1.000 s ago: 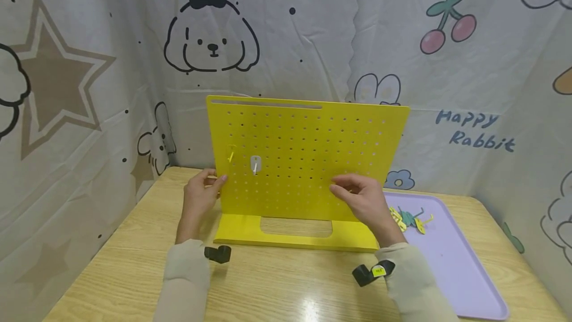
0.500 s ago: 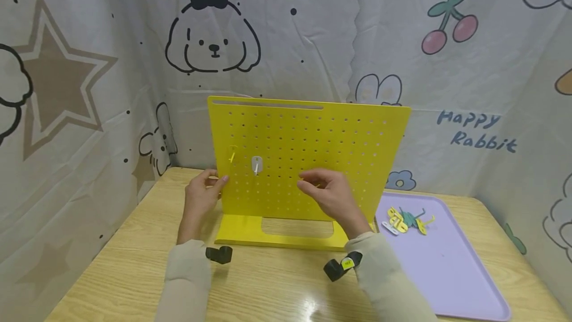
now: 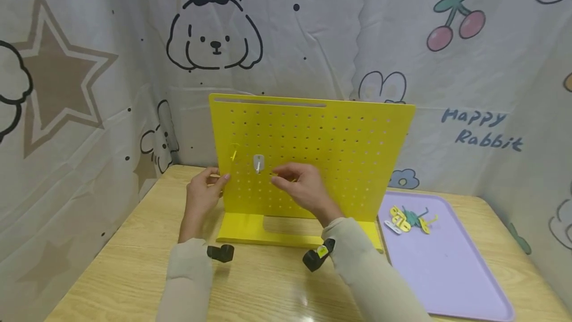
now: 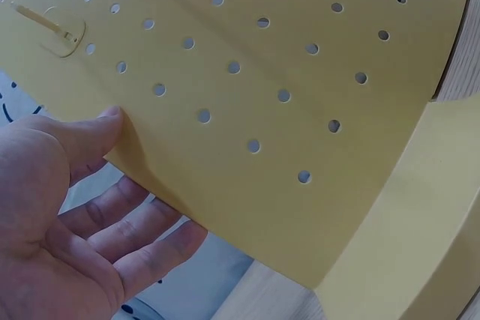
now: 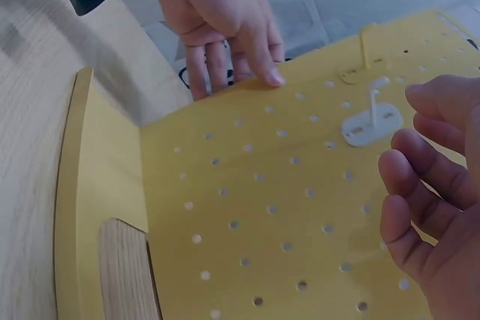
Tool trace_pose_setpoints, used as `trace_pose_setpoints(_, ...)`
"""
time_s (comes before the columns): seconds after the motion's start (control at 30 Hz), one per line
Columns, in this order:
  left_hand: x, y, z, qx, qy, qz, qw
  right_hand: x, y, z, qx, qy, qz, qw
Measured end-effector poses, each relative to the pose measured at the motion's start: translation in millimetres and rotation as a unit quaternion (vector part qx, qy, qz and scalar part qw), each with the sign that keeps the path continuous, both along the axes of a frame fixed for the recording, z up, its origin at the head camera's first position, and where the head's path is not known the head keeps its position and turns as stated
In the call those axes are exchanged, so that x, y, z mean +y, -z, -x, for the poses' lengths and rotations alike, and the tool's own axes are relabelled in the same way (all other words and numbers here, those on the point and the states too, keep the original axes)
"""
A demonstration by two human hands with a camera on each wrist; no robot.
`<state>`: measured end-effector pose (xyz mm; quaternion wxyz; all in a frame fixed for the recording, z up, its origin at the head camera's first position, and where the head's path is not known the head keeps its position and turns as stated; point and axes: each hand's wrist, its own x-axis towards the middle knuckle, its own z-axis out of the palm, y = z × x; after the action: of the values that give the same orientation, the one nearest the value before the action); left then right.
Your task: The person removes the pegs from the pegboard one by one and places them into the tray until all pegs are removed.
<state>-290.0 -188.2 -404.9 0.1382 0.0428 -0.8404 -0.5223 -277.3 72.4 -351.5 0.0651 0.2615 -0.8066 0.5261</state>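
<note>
A yellow pegboard (image 3: 339, 138) stands upright on its base on the wooden table. My left hand (image 3: 204, 195) grips its left edge, thumb on the front and fingers behind, as the left wrist view shows. A yellow hook (image 3: 234, 153) is mounted near that edge, with a white hook (image 3: 258, 163) to its right. Just right of the white hook, my right hand (image 3: 306, 190) pinches a small yellow hook in front of the board. Only bits of that hook show between the fingertips, and the right wrist view hides it.
A lilac tray (image 3: 451, 267) lies right of the board. On it are several yellow hooks (image 3: 399, 218), green hooks (image 3: 413, 218) and a white hook plate (image 3: 393, 227). Patterned cloth hangs behind and at both sides of the table.
My right hand has moved left across the front of the board, from its right part to beside the white hook. The left hand keeps its grip on the edge.
</note>
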Motion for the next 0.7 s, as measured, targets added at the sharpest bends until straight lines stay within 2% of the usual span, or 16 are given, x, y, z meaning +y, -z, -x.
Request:
trace_pose_setpoints(0.2, -1.5, -0.6, -0.9, 0.001, -0.001, 0.001, 1.0, -18, 0.6, 2.9, -0.011, 0.001, 0.005, 0.9999)
trace_pose_setpoints(0.47, -2.7, -0.3, -1.6, 0.0, 0.001, 0.009, 1.0, -34, 0.8, 4.6, -0.022, 0.022, 0.001, 0.9995)
trace_pose_setpoints(0.7, -2.6, 1.2, 0.2, 0.003, 0.002, 0.01, 0.9999, -41, 1.9, 6.6, -0.015, 0.028, -0.012, 0.9994)
